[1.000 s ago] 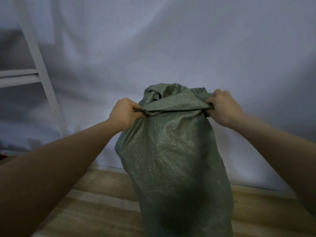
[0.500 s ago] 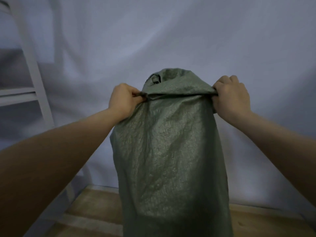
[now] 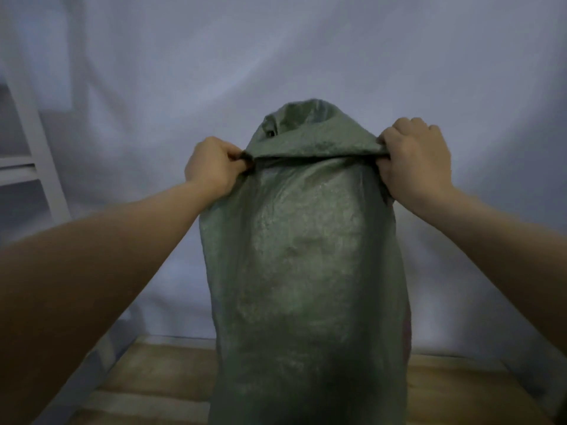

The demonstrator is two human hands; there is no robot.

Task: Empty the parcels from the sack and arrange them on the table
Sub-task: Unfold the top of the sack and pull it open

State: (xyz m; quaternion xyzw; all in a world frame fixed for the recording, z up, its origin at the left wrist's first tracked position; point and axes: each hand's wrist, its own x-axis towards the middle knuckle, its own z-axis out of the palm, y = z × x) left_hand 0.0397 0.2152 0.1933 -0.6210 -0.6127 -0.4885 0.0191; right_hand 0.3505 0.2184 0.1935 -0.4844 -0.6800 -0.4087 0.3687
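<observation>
A tall green woven sack hangs upright in front of me, its lower end running out of view below. Its upper end is folded over towards me into a flap. My left hand grips the left corner of that fold with curled fingers. At the right corner of the fold my right hand holds on in the same way. The sack's sides bulge, but its contents are hidden and no parcels show.
A wooden table top lies under the sack. A pale cloth backdrop hangs close behind it. A white shelf frame stands at the left edge.
Both hands have lifted the sack higher, so more of its length hangs below them. Less of the wooden table shows under it now.
</observation>
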